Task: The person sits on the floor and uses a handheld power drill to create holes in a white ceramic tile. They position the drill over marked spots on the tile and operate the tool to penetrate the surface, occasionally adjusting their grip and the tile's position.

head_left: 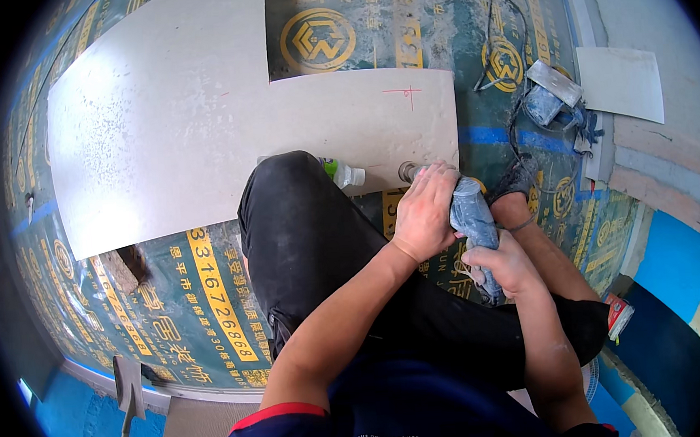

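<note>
A dusty blue-grey angle grinder (473,210) is held in both my hands, with a round drill bit (407,171) on its front end. My left hand (427,211) is closed over the grinder's head, just behind the bit. My right hand (502,263) wraps around its body farther back. The bit meets or hovers just over the near edge of a large pale tile (328,131); I cannot tell which. A red cross is drawn on the tile's right part. Beside my knee, a clear plastic bottle (350,175) with a green label lies on the tile.
Dark green printed sheeting (202,310) covers the floor. At the right lie a dusty power tool (549,99) with a cable and a smaller pale tile piece (621,83). A block (124,269) props the tile's near left edge. A shovel (130,388) lies lower left.
</note>
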`<state>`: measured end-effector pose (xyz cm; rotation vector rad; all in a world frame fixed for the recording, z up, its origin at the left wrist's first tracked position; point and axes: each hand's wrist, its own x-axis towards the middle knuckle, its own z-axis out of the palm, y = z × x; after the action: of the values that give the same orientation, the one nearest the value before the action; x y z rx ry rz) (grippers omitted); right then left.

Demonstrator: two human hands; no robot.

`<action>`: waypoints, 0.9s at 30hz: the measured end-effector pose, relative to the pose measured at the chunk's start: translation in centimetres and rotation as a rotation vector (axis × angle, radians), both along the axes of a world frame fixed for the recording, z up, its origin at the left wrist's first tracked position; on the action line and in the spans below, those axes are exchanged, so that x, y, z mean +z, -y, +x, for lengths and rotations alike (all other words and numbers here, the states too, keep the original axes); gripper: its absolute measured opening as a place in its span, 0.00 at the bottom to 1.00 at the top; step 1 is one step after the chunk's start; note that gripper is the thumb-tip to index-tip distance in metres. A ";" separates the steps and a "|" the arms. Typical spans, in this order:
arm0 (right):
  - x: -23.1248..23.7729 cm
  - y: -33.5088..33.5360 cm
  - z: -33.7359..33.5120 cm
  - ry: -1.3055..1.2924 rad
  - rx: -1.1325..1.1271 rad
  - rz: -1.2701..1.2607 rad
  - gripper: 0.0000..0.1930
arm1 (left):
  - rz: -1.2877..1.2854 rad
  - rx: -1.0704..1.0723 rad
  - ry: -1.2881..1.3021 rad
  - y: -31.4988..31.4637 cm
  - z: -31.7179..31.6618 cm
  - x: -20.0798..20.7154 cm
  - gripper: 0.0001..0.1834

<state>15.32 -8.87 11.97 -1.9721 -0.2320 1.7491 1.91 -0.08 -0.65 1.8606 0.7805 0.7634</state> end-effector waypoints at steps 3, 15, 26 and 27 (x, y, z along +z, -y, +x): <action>-0.1 0.2 0.2 -0.017 -0.017 0.006 0.20 | -0.005 -0.017 -0.009 0.0 0.1 0.0 0.47; -0.1 0.5 0.4 -0.040 -0.047 0.008 0.19 | -0.012 -0.054 -0.032 -0.1 0.4 0.3 0.48; -0.2 0.9 0.6 -0.056 -0.072 0.008 0.18 | -0.009 -0.090 -0.057 -0.1 0.6 0.5 0.48; -0.2 0.9 0.6 -0.055 -0.074 0.006 0.18 | -0.006 -0.089 -0.058 -0.1 0.6 0.5 0.48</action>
<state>15.94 -9.77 11.79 -1.9002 -0.1435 1.7507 2.55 -0.01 -0.11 1.9056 0.7309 0.6530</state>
